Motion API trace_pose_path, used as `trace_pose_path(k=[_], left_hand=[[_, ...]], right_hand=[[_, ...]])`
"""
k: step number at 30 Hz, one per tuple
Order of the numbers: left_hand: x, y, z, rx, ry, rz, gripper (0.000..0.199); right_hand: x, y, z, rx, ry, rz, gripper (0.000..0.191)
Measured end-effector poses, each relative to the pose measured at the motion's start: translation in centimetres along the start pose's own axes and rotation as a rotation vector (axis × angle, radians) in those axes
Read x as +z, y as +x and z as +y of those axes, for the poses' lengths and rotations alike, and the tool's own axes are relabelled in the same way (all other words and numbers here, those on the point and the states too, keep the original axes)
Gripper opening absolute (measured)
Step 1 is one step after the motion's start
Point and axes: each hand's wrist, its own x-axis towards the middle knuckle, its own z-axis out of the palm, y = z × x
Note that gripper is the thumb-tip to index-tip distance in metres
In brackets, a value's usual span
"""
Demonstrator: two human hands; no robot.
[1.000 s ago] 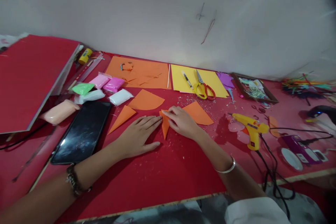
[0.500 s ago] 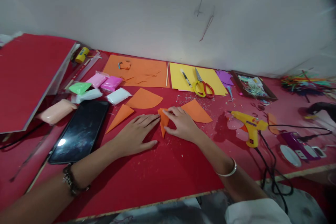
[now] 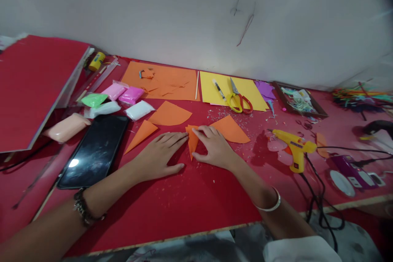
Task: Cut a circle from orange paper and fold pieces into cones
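A small folded orange paper piece (image 3: 192,143), pointed toward me, lies on the red tabletop. My right hand (image 3: 215,146) holds it at its right side, thumb near the lower part and fingers near the top. My left hand (image 3: 161,153) lies flat with fingers stretched out, its fingertips touching the paper's upper left edge. Left of that hand is a narrow orange paper cone (image 3: 141,134). Behind it sits an orange fan-shaped piece (image 3: 170,114), and another orange fan-shaped piece (image 3: 231,129) lies partly behind my right hand.
A phone (image 3: 95,151) and several bagged clay packs (image 3: 139,110) are at left. Scissors (image 3: 238,100) and a marker (image 3: 219,90) rest on yellow paper (image 3: 208,80). A yellow glue gun (image 3: 294,145) with trailing cables stands right, near a purple power strip (image 3: 348,168).
The camera view has shifted slightly. Both hands stay at the folded orange paper, with barely any visible movement.
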Motion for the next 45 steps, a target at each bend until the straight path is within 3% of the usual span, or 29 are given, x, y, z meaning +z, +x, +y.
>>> trace_pose_path(k=[19, 24, 28, 32, 37, 42, 45], left_hand=[[0.1, -0.1, -0.2, 0.01, -0.019, 0.015, 0.07], [0.1, -0.1, -0.3, 0.014, -0.032, 0.02, 0.07], [0.0, -0.2, -0.2, 0.021, -0.043, 0.013, 0.068], [-0.2, -0.2, -0.2, 0.006, -0.088, 0.007, 0.068], [-0.6, -0.2, -0.4, -0.116, -0.37, 0.043, 0.049], [0.1, 0.0, -1.1, -0.343, -0.921, 0.317, 0.045], [0.4, 0.1, -1.4, -0.416, -0.976, 0.403, 0.048]], right_hand=[[-0.2, -0.5, 0.1, -0.001, 0.076, 0.006, 0.065], [0.0, -0.1, 0.7, 0.053, 0.199, 0.126, 0.055], [0.1, 0.4, 0.7, 0.067, 0.185, 0.087, 0.065], [-0.1, 0.5, 0.5, 0.158, 0.228, 0.09, 0.061], [-0.1, 0.2, 1.1, 0.214, 0.432, 0.104, 0.044], [-0.3, -0.1, 1.9, 0.203, 0.73, 0.159, 0.04], [-0.4, 0.0, 1.9, 0.307, 1.004, 0.245, 0.026]])
